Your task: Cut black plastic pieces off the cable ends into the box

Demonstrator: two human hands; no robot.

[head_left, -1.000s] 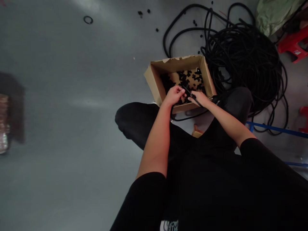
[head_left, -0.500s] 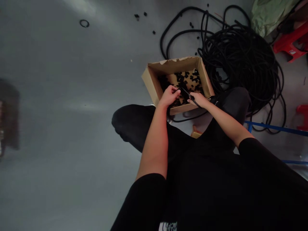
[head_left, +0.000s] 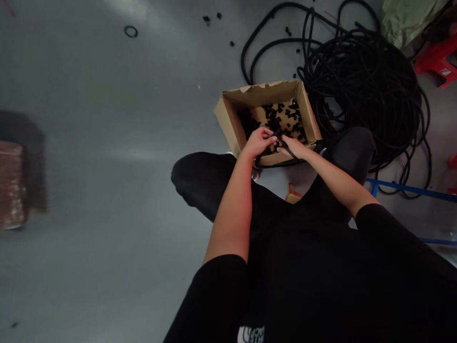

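Observation:
Over the near part of an open cardboard box (head_left: 231, 125), my left hand (head_left: 260, 142) pinches the end of a black cord (head_left: 276, 165), which loops below the box's near edge. Close on its right, my right hand (head_left: 293, 147) is closed round dark scissors (head_left: 288, 148), whose tips reach the cord by my left fingers. Several small black pieces (head_left: 294, 114) lie scattered on the bottom of the box. The box stands between my knees.
A big tangled heap of black cord (head_left: 367, 85) lies right of the box. Beyond are a pale green bag (head_left: 407, 21) and a red stool (head_left: 437, 57). A blue frame (head_left: 414, 189) stands at right. A black ring (head_left: 131, 32) lies on the floor.
The scissor blades, seen apart from the fingers before, now lie at the cord by my left fingertips. My hands are closer together. The whole view has shifted slightly.

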